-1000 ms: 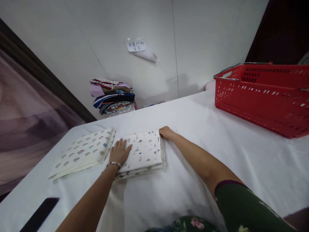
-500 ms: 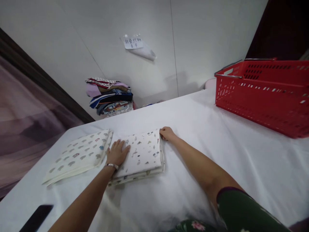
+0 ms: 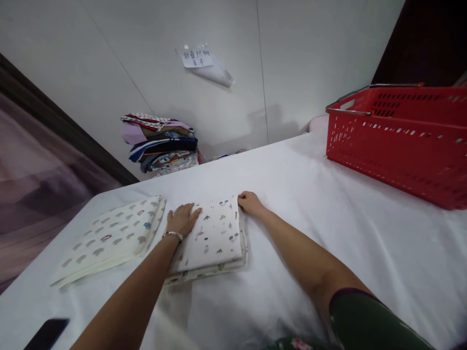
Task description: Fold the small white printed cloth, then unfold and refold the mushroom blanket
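The folded white cloth with small prints [image 3: 215, 238] lies on the white-draped surface [image 3: 284, 180], nearly done, I'd say, bar uneven right edges. The left hand [image 3: 182, 218] rests on it, fingers apart; the right hand [image 3: 249, 201] pinches its far corner. Beside it, a grey-patterned white cloth [image 3: 115, 233] sits folded.

Soft shadow [image 3: 260, 124] on dim wall [image 3: 310, 53]

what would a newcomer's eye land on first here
Probably the bright red shopping basket, standing at the right on the white sheet. Next, likely the printed folded cloth near the middle, with the left hand spread on its left side and the right hand gripping its far right corner. The multicoloured fabric stack beyond the sheet's far edge, left of centre, also stands out.
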`<state>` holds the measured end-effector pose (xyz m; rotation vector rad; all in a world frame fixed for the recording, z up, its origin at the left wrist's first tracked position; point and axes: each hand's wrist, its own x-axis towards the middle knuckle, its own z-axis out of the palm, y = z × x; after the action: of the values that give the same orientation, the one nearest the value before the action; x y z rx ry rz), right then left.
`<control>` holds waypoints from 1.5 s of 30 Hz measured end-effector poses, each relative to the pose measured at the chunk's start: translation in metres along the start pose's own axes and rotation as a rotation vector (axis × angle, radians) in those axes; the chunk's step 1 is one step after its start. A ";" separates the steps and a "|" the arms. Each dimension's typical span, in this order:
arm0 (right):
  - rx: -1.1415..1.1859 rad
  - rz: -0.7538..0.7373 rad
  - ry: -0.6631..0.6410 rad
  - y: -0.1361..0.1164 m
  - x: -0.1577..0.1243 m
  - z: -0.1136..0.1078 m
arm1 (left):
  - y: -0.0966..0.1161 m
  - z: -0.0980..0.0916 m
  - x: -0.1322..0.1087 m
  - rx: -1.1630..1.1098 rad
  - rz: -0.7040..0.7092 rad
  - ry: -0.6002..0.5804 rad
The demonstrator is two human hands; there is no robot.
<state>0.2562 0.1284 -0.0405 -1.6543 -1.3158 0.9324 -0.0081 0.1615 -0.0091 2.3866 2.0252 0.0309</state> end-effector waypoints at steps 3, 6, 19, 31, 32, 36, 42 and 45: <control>-0.022 -0.016 0.041 -0.003 -0.004 -0.001 | -0.004 -0.001 0.001 -0.028 -0.038 -0.012; -0.044 -0.027 0.064 -0.005 -0.006 -0.002 | -0.005 -0.001 0.001 -0.046 -0.080 -0.008; -0.025 -0.065 -0.119 0.000 -0.001 -0.009 | -0.035 -0.007 0.004 0.053 -0.098 -0.044; -0.102 -0.138 -0.032 0.002 -0.001 -0.003 | -0.045 0.012 0.007 -0.015 -0.052 -0.018; -0.114 -0.145 -0.023 0.002 -0.002 -0.002 | -0.045 0.012 0.007 -0.019 -0.052 -0.016; -0.162 -0.171 0.004 0.000 -0.004 0.000 | -0.046 0.009 0.010 -0.035 -0.046 -0.004; -0.260 -0.209 0.045 -0.004 -0.008 -0.001 | -0.049 -0.003 0.011 -0.043 -0.086 -0.052; -0.312 -0.207 0.073 -0.007 -0.010 -0.005 | -0.049 -0.004 0.007 -0.069 -0.142 -0.051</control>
<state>0.2560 0.1187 -0.0317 -1.7224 -1.6086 0.5602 -0.0550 0.1765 -0.0061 2.1759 2.1273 0.0380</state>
